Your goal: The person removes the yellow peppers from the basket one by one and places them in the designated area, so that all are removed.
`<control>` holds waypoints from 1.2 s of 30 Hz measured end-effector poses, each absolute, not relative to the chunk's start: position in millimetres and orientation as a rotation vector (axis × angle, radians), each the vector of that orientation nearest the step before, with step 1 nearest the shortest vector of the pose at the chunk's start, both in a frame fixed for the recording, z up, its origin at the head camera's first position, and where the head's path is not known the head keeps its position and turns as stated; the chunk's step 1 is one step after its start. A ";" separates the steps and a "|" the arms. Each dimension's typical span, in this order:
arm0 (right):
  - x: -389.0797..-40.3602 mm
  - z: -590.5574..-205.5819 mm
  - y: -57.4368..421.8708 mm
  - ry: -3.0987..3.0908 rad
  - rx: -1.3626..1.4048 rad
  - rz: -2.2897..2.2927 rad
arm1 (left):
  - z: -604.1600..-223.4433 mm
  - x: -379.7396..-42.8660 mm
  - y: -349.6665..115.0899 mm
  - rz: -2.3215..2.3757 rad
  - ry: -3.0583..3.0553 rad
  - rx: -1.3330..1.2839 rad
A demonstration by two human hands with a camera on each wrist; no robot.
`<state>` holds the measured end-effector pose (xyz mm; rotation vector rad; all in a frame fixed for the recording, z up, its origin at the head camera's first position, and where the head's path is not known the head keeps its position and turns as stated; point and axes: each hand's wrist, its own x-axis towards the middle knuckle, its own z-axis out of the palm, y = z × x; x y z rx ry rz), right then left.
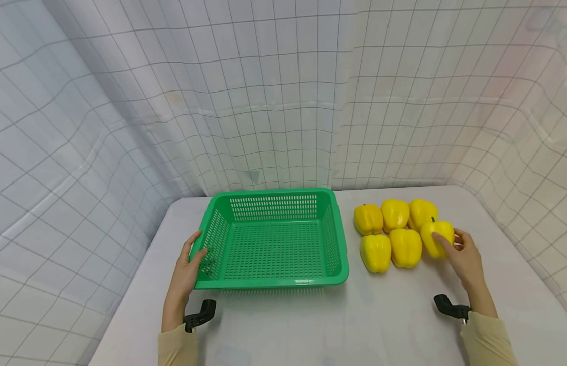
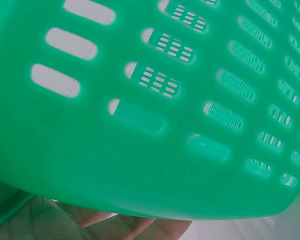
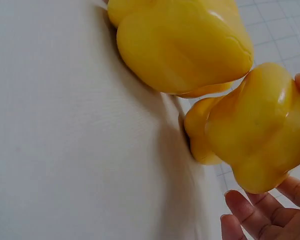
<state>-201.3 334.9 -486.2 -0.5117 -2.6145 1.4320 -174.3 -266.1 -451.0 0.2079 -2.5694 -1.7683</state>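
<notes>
A green plastic basket (image 1: 271,282) with slotted walls stands on the table, holding nothing. My left hand (image 1: 184,269) grips its left side, the thumb over the rim and the fingers along the outer wall. The left wrist view shows those fingers (image 2: 120,227) beyond the slotted wall. Over on the right, my right hand (image 1: 466,259) holds a yellow bell pepper (image 1: 430,233) between thumb and fingers. In the right wrist view this bell pepper (image 3: 260,125) appears raised off the table, close to another bell pepper (image 3: 180,45).
Several more yellow bell peppers (image 1: 405,248) sit in two rows right of the basket, left of my right hand. White gridded curtains (image 1: 283,112) surround the white table (image 1: 283,330) at the back and both sides. A black wrist camera (image 1: 450,307) is strapped to each forearm.
</notes>
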 end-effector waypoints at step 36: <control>-189.1 -506.6 350.4 -2.839 -0.338 1.295 | -452.6 -177.9 -268.5 -1.800 -2.584 0.233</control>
